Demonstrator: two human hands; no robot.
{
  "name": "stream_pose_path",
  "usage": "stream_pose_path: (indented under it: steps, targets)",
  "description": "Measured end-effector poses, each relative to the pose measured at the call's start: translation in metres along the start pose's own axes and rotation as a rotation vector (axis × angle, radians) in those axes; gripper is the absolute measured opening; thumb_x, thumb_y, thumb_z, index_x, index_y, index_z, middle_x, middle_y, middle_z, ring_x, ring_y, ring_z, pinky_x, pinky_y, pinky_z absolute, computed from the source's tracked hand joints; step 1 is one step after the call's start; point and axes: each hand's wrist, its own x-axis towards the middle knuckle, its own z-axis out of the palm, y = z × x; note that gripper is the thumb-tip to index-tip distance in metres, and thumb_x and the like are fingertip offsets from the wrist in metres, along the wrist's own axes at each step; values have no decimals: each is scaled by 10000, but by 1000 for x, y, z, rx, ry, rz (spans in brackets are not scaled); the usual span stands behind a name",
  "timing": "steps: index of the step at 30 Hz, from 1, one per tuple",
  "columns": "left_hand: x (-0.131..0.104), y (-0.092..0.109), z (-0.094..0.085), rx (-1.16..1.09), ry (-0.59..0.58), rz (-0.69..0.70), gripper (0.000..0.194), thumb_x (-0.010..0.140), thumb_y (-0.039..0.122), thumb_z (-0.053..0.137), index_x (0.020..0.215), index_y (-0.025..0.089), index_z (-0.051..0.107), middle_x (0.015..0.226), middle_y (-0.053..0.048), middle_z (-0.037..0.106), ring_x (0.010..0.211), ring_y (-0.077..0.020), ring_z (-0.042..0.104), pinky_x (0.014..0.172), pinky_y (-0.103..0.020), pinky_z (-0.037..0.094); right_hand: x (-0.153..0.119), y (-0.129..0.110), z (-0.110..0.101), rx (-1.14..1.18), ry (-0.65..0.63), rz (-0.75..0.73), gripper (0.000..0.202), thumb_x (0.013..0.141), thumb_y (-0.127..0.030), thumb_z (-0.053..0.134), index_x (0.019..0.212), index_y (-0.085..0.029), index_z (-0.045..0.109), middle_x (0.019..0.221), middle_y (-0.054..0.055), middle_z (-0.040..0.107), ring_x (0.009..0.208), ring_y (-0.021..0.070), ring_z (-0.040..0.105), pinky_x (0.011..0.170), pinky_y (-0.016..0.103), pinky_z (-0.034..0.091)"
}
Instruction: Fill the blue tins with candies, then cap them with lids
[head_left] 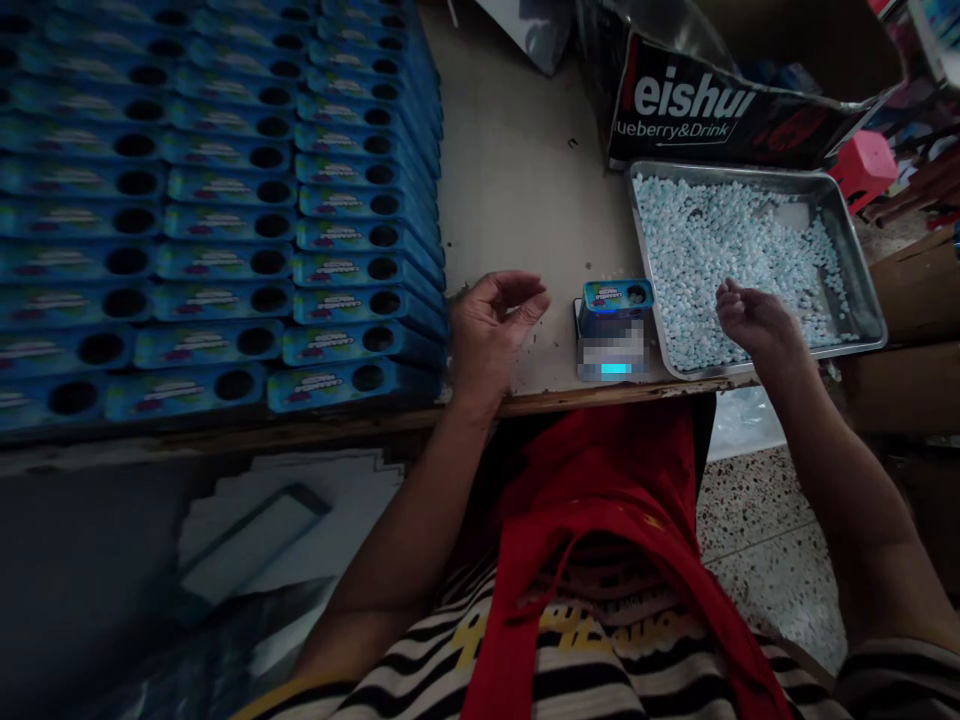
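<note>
My left hand rests near the table's front edge, just right of the stacked blue boxes, with thumb and fingers curved, a gap between them and nothing held. Over the near part of a metal tray, my right hand is closed with its fingertips drawn together; whatever it may hold is hidden. Small pale blue and white pellets cover most of the tray. Between my hands, a single blue box with pale pieces in its round opening sits on a small flat device, whose blurred face has a bright cyan patch.
Rows of blue boxes with dark round openings fill the table's left side. Behind the tray stands a black carton with white lettering. A pink plastic object is beyond the tray's right corner. Brown cartons stand at right.
</note>
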Motion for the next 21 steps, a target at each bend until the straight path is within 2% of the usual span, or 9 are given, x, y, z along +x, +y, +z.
stream_pose_path:
  steps: [2,4,9,12,17,21]
  targets:
    - [0,-1,1,6,5,-11,432,891,549,877,1137,225,733,1150,-69,821,1085,-215,792,992,-358,674,-6,-1,5,-7,-95,50,265,873,-108,823,896,-218,583,729,-76,571,498,26,415,414,82,335]
    - [0,-1,0,21,-1,-17,440,897,564,872,1144,229,726,1155,-73,819,1096,-221,791,993,-367,677,-11,-5,14,-29,-122,76,231,911,-182,844,929,-219,616,685,-84,557,471,29,385,391,96,290]
    - [2,0,-3,44,-7,-25,464,892,583,885,1143,231,718,1143,-77,808,1106,-233,789,992,-381,680,-17,-7,36,-126,-146,63,302,868,-255,935,890,-197,639,654,-70,571,476,24,393,399,113,293]
    - [2,-1,-4,50,-15,-36,466,878,562,889,1148,221,720,1148,-80,809,1113,-239,791,993,-384,679,-24,-7,50,-224,-209,-43,365,822,-309,990,846,-191,646,649,-52,590,499,31,405,408,132,290]
    - [1,-8,1,7,-26,-72,424,843,491,885,1126,214,732,1101,-83,821,1069,-234,805,981,-396,676,-38,-10,81,-442,-368,-227,468,813,-508,998,796,-197,649,586,-54,538,491,52,372,417,194,224]
    - [-1,-12,8,-30,-48,-98,415,802,470,893,1090,214,740,1087,-79,829,1040,-235,813,961,-398,675,-39,-8,105,-595,-393,-314,473,811,-548,982,781,-202,661,542,-80,467,496,62,354,463,226,231]
